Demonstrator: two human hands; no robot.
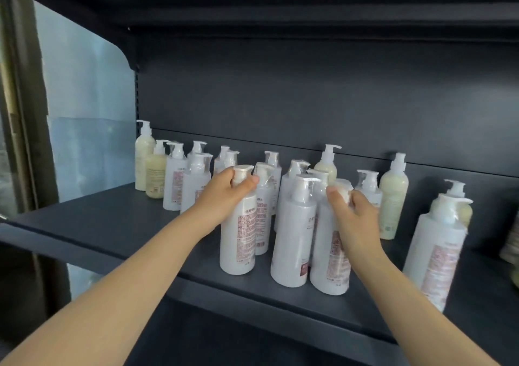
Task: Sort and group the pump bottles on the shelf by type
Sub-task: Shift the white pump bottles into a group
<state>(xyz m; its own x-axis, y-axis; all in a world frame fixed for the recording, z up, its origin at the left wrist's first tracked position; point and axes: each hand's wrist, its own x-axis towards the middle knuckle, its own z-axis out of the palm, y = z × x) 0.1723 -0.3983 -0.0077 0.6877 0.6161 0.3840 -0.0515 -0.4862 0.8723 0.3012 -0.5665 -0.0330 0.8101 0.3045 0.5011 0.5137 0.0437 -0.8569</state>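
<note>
Many pump bottles stand on a dark grey shelf [118, 225]. Most are white and wrapped in clear film; a few are cream-coloured. My left hand [224, 194] grips the pump neck of a white bottle [238, 242] at the front of the middle cluster. My right hand [354, 214] grips the pump top of another white bottle [330, 267] further right. A third white bottle [293, 242] stands between those two. Cream bottles stand at the far left [143, 155], behind the cluster [327, 163] and at the right [393, 202].
A row of white bottles [193, 180] lines the back left. One large white bottle [438, 253] stands near the front edge at the right, a cream one behind it. Bare shelf lies at the front left. The upper shelf hangs low overhead.
</note>
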